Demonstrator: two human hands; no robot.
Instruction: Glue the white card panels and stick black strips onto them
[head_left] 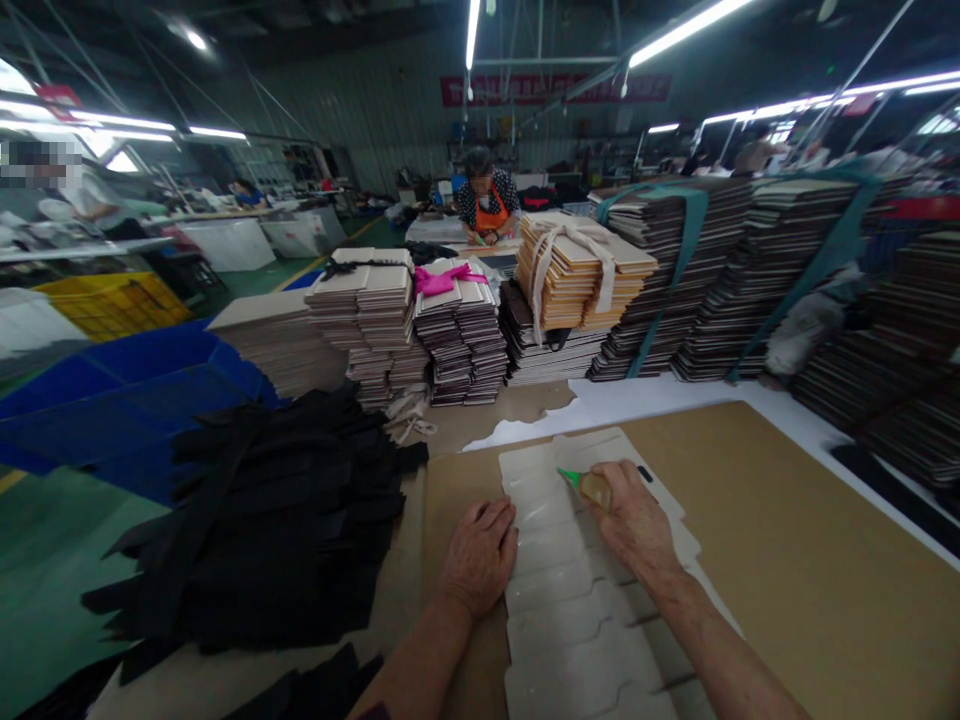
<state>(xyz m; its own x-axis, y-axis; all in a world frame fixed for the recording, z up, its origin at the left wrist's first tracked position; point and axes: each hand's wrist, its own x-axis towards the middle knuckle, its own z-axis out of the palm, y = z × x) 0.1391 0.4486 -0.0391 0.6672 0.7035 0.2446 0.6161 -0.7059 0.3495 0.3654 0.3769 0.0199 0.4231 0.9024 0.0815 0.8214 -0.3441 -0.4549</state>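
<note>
The right hand (624, 508) grips a green-tipped bottle (596, 490) over pale overlapping sheets (547, 545), contact unclear, while the left hand (481, 555) lies unclenched at the left edge of their long row, running away.

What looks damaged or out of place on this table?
The white sheet beyond the brown board has a ragged left edge that looks torn, unlike the board's straight far edge.

The right hand (632, 515) grips a green-nozzled squeeze bottle (596, 490) over a row of overlapping pale panels (547, 545); the left hand (480, 555) lies along the row's left edge. Left of the row sits a black pile (277, 520); beyond it, tied stacks (589, 265) and an orange-aproned worker (491, 212).
</note>
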